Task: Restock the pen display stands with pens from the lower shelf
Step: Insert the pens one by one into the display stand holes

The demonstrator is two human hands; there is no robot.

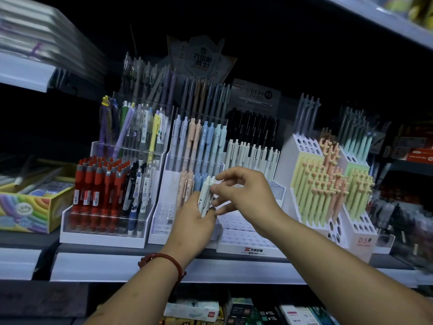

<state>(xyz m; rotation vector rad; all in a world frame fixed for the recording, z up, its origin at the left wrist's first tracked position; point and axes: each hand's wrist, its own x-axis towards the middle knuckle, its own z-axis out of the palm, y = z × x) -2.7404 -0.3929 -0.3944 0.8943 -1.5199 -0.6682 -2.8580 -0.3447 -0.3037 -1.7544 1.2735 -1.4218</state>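
Gripping pale pens (205, 197), left hand (194, 222) hovers before open front holes (164, 220) of stand (164, 240).

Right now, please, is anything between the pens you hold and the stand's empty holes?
Nothing visible does. The left hand grips the pens, the right hand pinches their tops, and the empty front rows of the stand lie open beside them.

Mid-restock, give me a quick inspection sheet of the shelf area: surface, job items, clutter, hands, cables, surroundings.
Surface: grey shelf crowded with pen display stands.
Job's things: pale pens held before the stands; white stand has empty front holes.
Clutter: rainbow box at left.
Hands: left hand grips the pale pens; right hand pinches their tops.
Cables: nothing seen.
Surroundings: dim; boxes lower down.
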